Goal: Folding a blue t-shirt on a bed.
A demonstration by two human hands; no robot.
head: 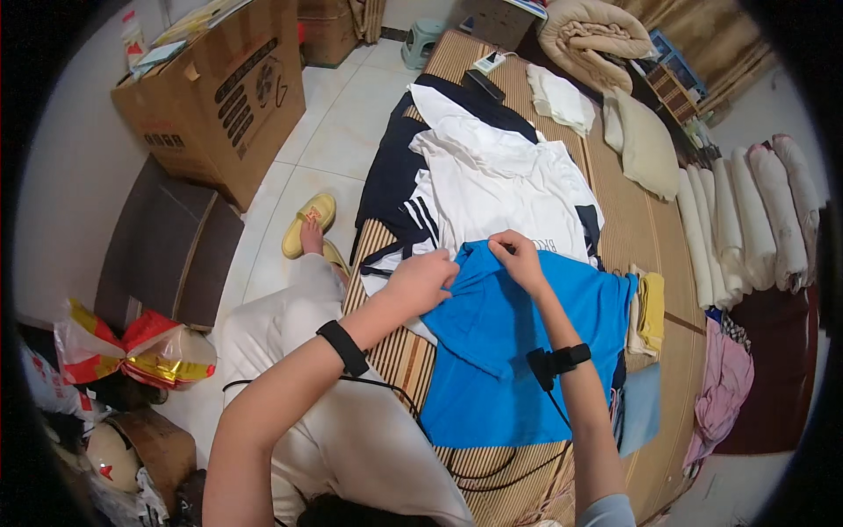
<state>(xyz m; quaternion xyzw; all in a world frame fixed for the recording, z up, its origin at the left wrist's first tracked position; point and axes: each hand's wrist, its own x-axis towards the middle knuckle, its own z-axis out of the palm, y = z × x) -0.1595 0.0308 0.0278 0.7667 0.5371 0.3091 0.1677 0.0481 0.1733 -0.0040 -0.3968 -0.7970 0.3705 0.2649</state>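
A blue T-shirt lies spread on the slatted bamboo mat, its upper edge overlapping a white T-shirt that bears lettering. My right hand pinches the blue shirt's upper edge between thumb and fingers. At that shirt's upper left corner is my left hand, its fingers curled against the fabric; whether it grips cloth I cannot tell. Dark garments lie under and beyond the white shirt. A striped white-and-black garment shows left of it.
Folded yellow cloth and folded light blue cloth lie to the right. Black cables from my wristbands cross the mat below the shirt. Farther off are a power strip, a rolled quilt and a large cardboard box.
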